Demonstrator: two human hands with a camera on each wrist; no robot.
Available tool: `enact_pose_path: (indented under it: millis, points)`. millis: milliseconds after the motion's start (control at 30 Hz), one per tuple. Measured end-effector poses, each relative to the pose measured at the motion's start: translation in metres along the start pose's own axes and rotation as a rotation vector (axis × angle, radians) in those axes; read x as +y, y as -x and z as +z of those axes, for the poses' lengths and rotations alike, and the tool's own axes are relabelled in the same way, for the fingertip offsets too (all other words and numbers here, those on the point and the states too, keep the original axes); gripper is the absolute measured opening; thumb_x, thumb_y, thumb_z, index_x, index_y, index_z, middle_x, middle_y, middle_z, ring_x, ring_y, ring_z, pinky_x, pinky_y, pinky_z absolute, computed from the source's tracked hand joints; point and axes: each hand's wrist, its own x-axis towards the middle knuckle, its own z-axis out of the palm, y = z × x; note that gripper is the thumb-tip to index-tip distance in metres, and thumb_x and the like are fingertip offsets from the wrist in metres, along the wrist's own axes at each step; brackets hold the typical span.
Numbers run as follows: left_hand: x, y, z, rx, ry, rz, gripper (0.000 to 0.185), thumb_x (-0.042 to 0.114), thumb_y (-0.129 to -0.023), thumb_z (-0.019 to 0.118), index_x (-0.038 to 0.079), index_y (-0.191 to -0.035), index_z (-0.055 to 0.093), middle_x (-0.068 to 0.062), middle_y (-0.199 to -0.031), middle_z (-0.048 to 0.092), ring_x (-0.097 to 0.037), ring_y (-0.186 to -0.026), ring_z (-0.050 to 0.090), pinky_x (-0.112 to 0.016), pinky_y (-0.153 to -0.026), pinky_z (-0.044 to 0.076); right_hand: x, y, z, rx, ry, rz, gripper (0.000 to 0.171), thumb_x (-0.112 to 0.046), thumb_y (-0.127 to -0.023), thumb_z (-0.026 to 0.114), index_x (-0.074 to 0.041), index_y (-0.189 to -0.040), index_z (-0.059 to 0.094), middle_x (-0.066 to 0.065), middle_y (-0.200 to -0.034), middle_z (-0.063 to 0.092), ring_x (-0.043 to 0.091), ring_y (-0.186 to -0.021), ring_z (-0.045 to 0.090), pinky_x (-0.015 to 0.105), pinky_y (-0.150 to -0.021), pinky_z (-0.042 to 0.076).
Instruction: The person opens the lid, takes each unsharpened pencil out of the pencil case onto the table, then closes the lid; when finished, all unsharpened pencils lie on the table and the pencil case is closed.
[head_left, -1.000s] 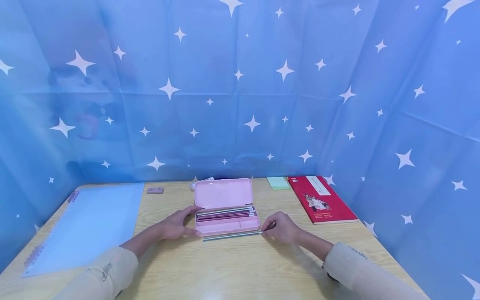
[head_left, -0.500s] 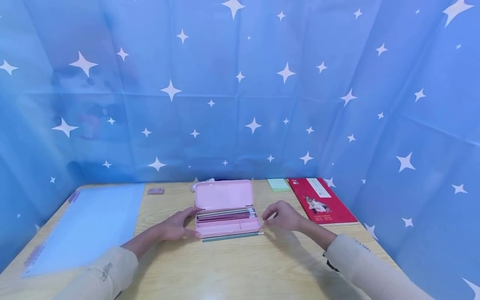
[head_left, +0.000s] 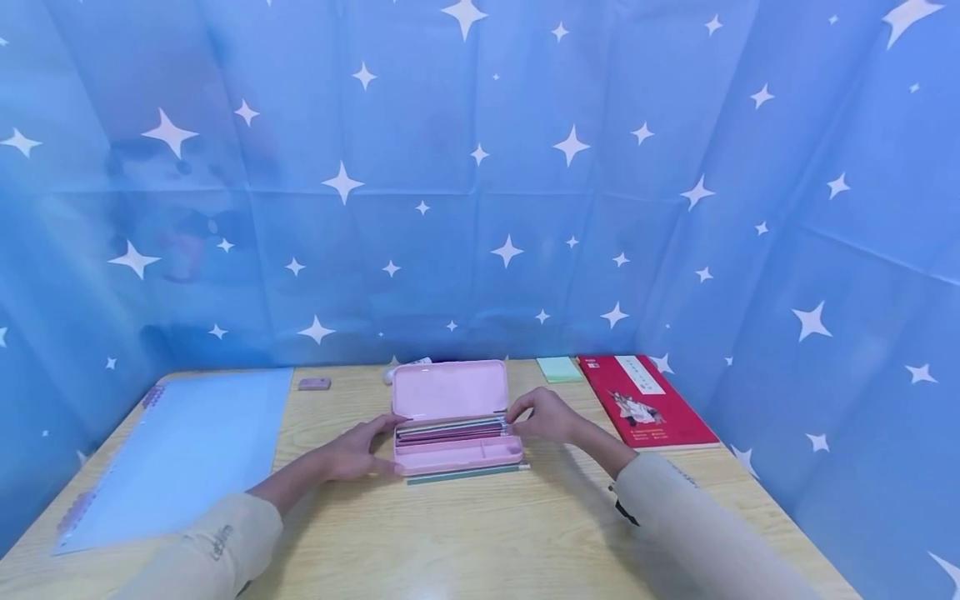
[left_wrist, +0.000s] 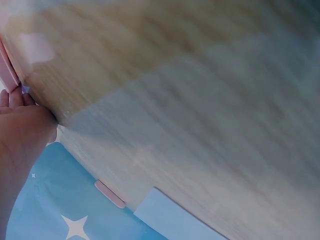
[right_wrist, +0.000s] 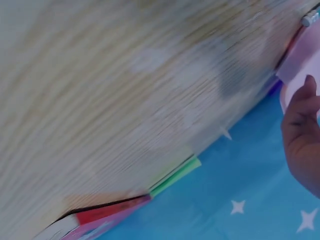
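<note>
An open pink pencil case (head_left: 450, 392) stands on the table with its lid tilted up at the back. Several pencils (head_left: 450, 432) lie in its rear compartment, eraser ends to the right. My left hand (head_left: 352, 450) holds the case's left end, thumb at the front corner and fingers at the back. At the right end my right hand (head_left: 547, 417) has thumb and forefinger parted, fingertips right at the pencils' eraser ends. A green pencil (head_left: 465, 475) lies on the table along the case's front edge. The right wrist view shows the curved fingers (right_wrist: 305, 95) beside the pink lid.
A large pale-blue spiral-bound sheet (head_left: 187, 450) covers the table's left side, with a small mauve eraser (head_left: 314, 384) beyond it. Back right are green sticky notes (head_left: 558, 369) and a red booklet (head_left: 645, 404). A blue star-patterned curtain (head_left: 420, 208) hangs close behind the table.
My right hand has let go of the green pencil in front of the case, then moved back and left to the pencils inside. My left hand has stayed on the case.
</note>
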Motion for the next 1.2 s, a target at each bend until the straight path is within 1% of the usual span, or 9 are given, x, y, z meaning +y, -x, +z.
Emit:
enact_pose_path:
  millis: [100,200,333,400,533,767,967,1100,1200]
  points:
    - [0.001,-0.001,0.000,-0.002,0.005,-0.007,0.092,0.044,-0.079,0.082,0.015,-0.153,0.036,-0.017,-0.156,0.036,-0.039,-0.146,0.027,-0.057,-0.118,0.019,-0.001,-0.005,0.004,-0.022,-0.015,-0.024,0.011,0.000,-0.084,0.076,0.004,-0.095,0.076,0.008,-0.089,0.073,0.023,-0.074,0.057,0.022,-0.057,0.046]
    - [0.001,-0.002,0.000,-0.001,0.008,-0.009,0.092,0.044,-0.078,0.082,0.015,-0.153,0.036,-0.016,-0.157,0.035,-0.037,-0.146,0.026,-0.055,-0.118,0.019,-0.004,-0.009,0.009,-0.035,0.012,-0.039,0.013,0.000,-0.081,0.078,0.003,-0.093,0.076,0.007,-0.089,0.073,0.024,-0.078,0.058,0.024,-0.063,0.047]
    - [0.001,-0.002,0.001,-0.001,0.009,-0.002,0.092,0.044,-0.079,0.082,0.015,-0.153,0.036,-0.016,-0.157,0.035,-0.037,-0.147,0.026,-0.055,-0.118,0.019,-0.005,-0.012,0.016,-0.063,0.060,0.019,0.013,-0.005,-0.080,0.081,-0.003,-0.093,0.078,0.002,-0.091,0.072,0.018,-0.083,0.058,0.027,-0.073,0.047]
    - [0.001,-0.001,0.001,-0.004,0.011,0.000,0.092,0.044,-0.079,0.081,0.015,-0.153,0.035,-0.016,-0.157,0.035,-0.037,-0.146,0.026,-0.055,-0.118,0.019,-0.006,-0.013,0.019,-0.075,0.063,0.064,0.013,-0.005,-0.080,0.081,-0.004,-0.093,0.077,0.000,-0.091,0.071,0.016,-0.082,0.056,0.028,-0.072,0.047]
    - [0.002,0.000,0.001,-0.009,0.001,-0.002,0.092,0.046,-0.079,0.081,0.014,-0.153,0.035,-0.017,-0.157,0.034,-0.038,-0.146,0.027,-0.055,-0.118,0.020,-0.004,-0.012,0.022,-0.092,0.059,0.092,0.011,-0.001,-0.082,0.079,-0.005,-0.092,0.077,-0.001,-0.088,0.068,0.015,-0.079,0.055,0.027,-0.068,0.047]
    - [0.006,-0.001,0.001,0.002,-0.033,-0.029,0.091,0.048,-0.078,0.080,0.019,-0.153,0.037,-0.013,-0.158,0.033,-0.038,-0.148,0.023,-0.058,-0.118,0.018,-0.002,-0.012,0.019,-0.131,0.073,0.021,0.007,0.002,-0.085,0.074,-0.004,-0.089,0.075,-0.002,-0.081,0.066,0.013,-0.076,0.054,0.025,-0.068,0.046]
    - [0.005,-0.001,0.001,0.005,-0.032,-0.036,0.092,0.049,-0.078,0.080,0.019,-0.153,0.037,-0.013,-0.158,0.033,-0.038,-0.147,0.023,-0.059,-0.117,0.019,-0.002,-0.014,0.017,-0.163,0.111,-0.026,0.008,0.002,-0.087,0.072,-0.005,-0.084,0.071,-0.003,-0.078,0.062,0.011,-0.075,0.054,0.025,-0.069,0.046]
    - [0.005,0.000,0.001,0.009,-0.023,-0.036,0.093,0.048,-0.078,0.081,0.017,-0.153,0.036,-0.015,-0.157,0.034,-0.039,-0.147,0.024,-0.059,-0.117,0.019,-0.003,-0.015,0.016,-0.153,0.117,-0.042,0.006,0.000,-0.085,0.074,-0.005,-0.085,0.071,-0.004,-0.077,0.062,0.012,-0.076,0.054,0.026,-0.071,0.046]
    - [0.005,0.001,0.000,0.011,-0.016,-0.040,0.093,0.048,-0.078,0.081,0.016,-0.153,0.036,-0.015,-0.157,0.035,-0.039,-0.146,0.025,-0.059,-0.117,0.019,-0.002,-0.016,0.016,-0.122,0.104,-0.061,0.005,-0.001,-0.085,0.075,-0.006,-0.086,0.073,-0.006,-0.075,0.063,0.012,-0.075,0.055,0.026,-0.070,0.047]
